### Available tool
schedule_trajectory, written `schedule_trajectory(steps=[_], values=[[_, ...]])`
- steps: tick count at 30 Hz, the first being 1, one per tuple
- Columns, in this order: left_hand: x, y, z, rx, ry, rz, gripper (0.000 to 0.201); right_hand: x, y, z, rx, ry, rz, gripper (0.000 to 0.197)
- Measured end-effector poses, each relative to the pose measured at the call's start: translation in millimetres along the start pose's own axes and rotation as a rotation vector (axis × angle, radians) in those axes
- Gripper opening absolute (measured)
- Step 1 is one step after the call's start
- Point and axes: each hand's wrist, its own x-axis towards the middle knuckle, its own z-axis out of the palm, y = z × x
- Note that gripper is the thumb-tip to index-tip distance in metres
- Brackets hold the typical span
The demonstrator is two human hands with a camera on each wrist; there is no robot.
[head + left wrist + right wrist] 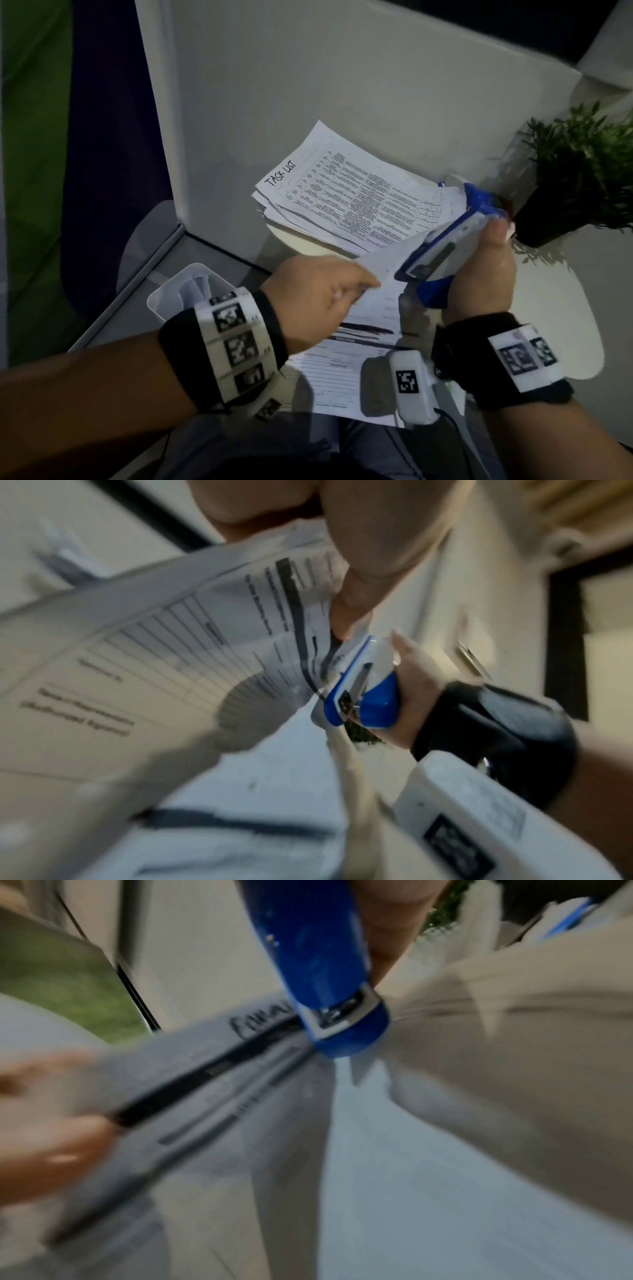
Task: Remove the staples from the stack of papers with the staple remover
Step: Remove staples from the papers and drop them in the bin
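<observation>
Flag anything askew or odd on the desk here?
The pile of papers under the "TASK LIST" sheet is fanned out, edges misaligned, and it overhangs the round white stand beneath. The sheet pinched in the left hand is bent upward at the corner where the right hand holds the blue tool. Nothing spilled.

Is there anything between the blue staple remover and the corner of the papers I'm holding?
Nothing visible stands between them. The right hand grips the blue staple remover, and its metal tip already sits at the top edge of the papers, which the left hand pinches. The staple itself is too blurred to make out.
</observation>
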Motion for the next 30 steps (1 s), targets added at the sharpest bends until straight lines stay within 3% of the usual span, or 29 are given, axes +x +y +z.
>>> schedule_trajectory(steps=[2,4,6,7,9,11,16,19,24,28,30], values=[[6,1,-6,-0.241,0.137,-0.322,0.018,0,-25,4,0.015,-0.013,-0.081,0.055],[13,1,-12,-0.363,0.227,-0.464,0.028,-3,-43,9,0.145,0.005,-0.193,0.064],[18,3,-17,-0.372,0.241,-0.474,0.032,-9,-56,17,0.232,-0.045,-0.253,0.067],[19,4,-18,-0.361,0.23,-0.464,0.033,-11,-60,20,0.195,-0.092,-0.287,0.072],[19,6,-19,-0.357,0.218,-0.448,0.034,-16,-66,28,0.09,-0.205,-0.386,0.06],[19,8,-19,-0.335,0.233,-0.434,0.035,-16,-63,33,-0.051,-0.251,-0.436,0.061],[20,7,-21,-0.294,0.278,-0.404,0.036,-19,-48,38,-0.197,-0.259,-0.427,0.054],[20,9,-22,-0.329,0.264,-0.414,0.031,-20,-43,41,-0.166,-0.257,-0.416,0.05],[19,14,-21,-0.317,0.255,-0.396,0.028,-18,-43,44,-0.106,-0.284,-0.385,0.071],[19,17,-26,-0.32,0.233,-0.403,0.018,-18,-45,45,-0.072,-0.302,-0.413,0.068],[19,20,-29,-0.261,0.143,-0.39,0.039,-20,-46,46,-0.053,-0.295,-0.448,0.058]])
